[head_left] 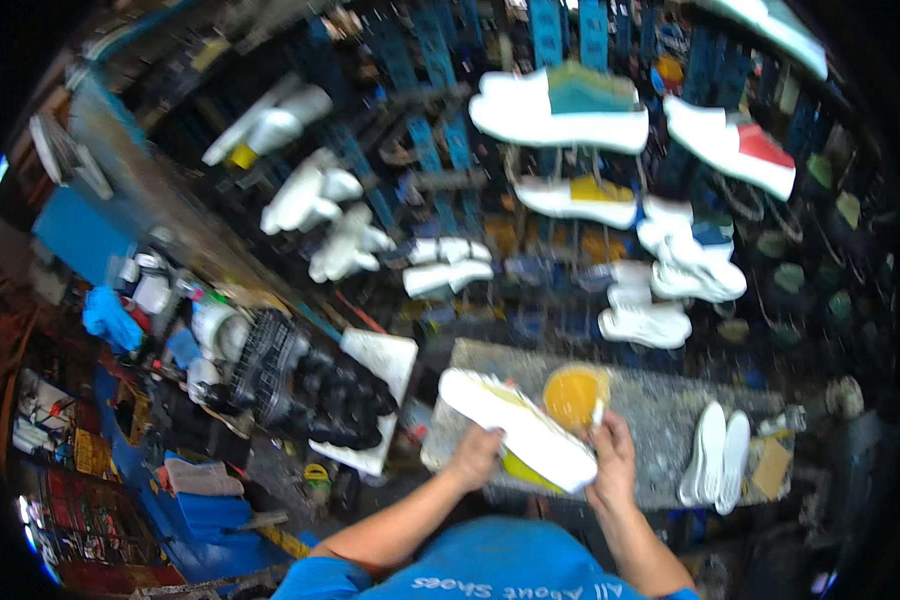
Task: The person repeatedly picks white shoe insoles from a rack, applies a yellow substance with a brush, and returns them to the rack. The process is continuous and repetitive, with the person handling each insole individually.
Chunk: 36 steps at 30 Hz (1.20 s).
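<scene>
A white-soled shoe (518, 425) lies tilted between my hands above a grey work board. My left hand (478, 455) is closed on its near edge. My right hand (611, 458) is at the shoe's right end, fingers closed around a small white stick-like thing (598, 411); blur hides its kind. Just beyond the shoe stands a round container of orange-yellow stuff (574, 393). Something yellow-green (526, 472) shows under the shoe. A pair of white soles (716, 456) rests side by side at the board's right.
The speckled grey board (650, 400) spans the front. Beyond it, white-soled shoes (560, 110) hang on a rack, some blurred. At left, black shoes (340, 390) crowd a white panel (385, 360), near cluttered containers (220, 330). A tan block (770, 468) sits at the board's right end.
</scene>
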Tool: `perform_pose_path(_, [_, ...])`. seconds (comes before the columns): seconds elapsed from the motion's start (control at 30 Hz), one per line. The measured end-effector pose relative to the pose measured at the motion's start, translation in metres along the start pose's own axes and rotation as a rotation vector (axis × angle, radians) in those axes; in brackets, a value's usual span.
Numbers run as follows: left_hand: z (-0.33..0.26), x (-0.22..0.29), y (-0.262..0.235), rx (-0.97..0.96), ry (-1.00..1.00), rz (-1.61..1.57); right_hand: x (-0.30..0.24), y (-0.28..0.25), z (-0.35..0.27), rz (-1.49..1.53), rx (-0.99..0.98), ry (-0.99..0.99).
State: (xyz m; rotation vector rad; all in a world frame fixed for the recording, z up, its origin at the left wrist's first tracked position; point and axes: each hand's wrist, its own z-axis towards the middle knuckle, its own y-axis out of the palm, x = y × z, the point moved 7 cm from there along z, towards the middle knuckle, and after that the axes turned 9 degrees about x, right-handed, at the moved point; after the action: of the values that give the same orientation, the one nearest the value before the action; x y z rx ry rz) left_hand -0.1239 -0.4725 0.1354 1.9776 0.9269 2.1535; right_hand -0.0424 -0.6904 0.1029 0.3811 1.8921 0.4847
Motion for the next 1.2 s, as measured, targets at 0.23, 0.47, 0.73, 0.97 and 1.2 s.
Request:
perform_pose_path(0.23, [-0.039,-0.054,-0.112,0.305,-0.206,0.037,-0.020,0.001,0.062,-1.542,-0.243,-0.489])
perform_pose_path(0.47, [-0.067,-0.082,-0.143,0.017,-0.109,0.578,0.019,0.043,0.138,-2.311,-0.626,-0.478])
perform_pose_path(0.73, [-0.107,-0.085,-0.160,0.083,-0.206,0.671,-0.007,-0.033,0.085,-1.958,-0.465,-0.306])
perform_pose_path(0.97, [-0.092,0.014,-0.077,0.200,0.494,0.960,0.014,-0.096,0.057,-1.033,-0.114,0.098])
perform_pose_path(1.2, [-0.061,0.031,-0.030,0.194,-0.210,-0.235,-0.058,0.026,-0.065,-0.474,-0.434,-0.072])
